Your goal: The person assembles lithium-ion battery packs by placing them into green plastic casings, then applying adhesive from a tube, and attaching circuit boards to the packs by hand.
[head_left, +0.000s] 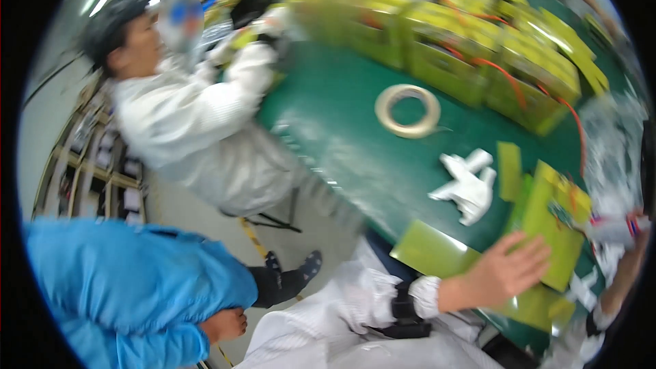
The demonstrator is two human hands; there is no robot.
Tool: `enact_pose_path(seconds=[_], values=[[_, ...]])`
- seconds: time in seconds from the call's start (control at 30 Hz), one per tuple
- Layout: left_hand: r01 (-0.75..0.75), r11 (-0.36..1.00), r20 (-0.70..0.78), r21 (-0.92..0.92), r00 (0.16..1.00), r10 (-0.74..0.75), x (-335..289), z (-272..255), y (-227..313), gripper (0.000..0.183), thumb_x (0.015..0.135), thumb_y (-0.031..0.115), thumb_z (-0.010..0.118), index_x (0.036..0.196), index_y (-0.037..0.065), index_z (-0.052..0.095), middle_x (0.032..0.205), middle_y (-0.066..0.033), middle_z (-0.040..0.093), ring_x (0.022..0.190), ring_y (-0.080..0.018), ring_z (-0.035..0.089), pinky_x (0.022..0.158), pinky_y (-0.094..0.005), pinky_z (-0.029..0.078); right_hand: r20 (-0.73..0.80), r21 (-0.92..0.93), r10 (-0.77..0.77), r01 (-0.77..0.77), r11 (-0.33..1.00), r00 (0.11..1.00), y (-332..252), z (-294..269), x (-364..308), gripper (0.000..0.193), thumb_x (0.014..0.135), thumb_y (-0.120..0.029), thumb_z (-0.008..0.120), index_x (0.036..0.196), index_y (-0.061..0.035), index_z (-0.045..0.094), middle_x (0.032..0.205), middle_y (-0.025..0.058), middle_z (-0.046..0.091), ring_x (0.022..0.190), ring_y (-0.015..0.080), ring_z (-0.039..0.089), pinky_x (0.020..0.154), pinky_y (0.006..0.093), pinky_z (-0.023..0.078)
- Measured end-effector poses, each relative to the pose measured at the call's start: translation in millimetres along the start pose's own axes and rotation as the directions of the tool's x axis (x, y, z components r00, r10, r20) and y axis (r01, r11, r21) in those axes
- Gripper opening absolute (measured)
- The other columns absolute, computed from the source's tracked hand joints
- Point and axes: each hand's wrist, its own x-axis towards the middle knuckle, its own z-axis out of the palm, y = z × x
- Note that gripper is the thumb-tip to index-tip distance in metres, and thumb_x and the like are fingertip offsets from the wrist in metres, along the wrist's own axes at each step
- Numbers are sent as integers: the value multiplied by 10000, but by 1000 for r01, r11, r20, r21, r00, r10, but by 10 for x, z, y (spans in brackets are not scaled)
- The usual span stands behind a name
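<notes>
Two bare hands are held well apart at the right end of the green table [328, 96]. Between them, on the near right part of the table, a yellow-green panel [564, 249] can be seen, with what look like thin wires [560, 215] bunched on top. The panel is guessed to be light and stiff, like thick card, and a bit slippery where it shines. The wires could be snagged or pulled loose, so it would best be held by its long flat sides.

The left hand [509, 268] is spread wide, palm down, by the near left edge of the panel. Nothing is seen gripped in it, and whether the panel is touched cannot be told. The right hand [632, 266] is blurred at the rim of the view, next to a white tube [618, 231]. The tube seems to be held, but how far the fingers are closed cannot be seen. Farther off, a white glove [471, 188] and a tape roll [383, 111] are seen.
</notes>
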Motion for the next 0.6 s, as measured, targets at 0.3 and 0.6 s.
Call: enact_pose_path(seconds=[0.3, 0.6], values=[[-13, 976, 157, 219, 987, -23, 40, -70, -145, 213, 764, 169, 605, 974, 139, 631, 1095, -18, 589, 1044, -175, 532, 915, -356, 310, 154, 137, 316, -337, 931, 936, -149, 629, 324, 360, 807, -305, 563, 994, 0, 518, 832, 89, 596, 780, 144, 564, 680, 266, 437], [16, 971, 146, 237, 988, -51, 63, -69, -49, 181, 752, 182, 639, 933, 173, 643, 1041, 13, 611, 1008, -150, 546, 920, -344, 302, 57, 76, 250, -254, 964, 967, -188, 458, 83, 497, 828, -478, 506, 972, -2, 523, 812, 118, 608, 732, 166, 608, 632, 276, 505]])
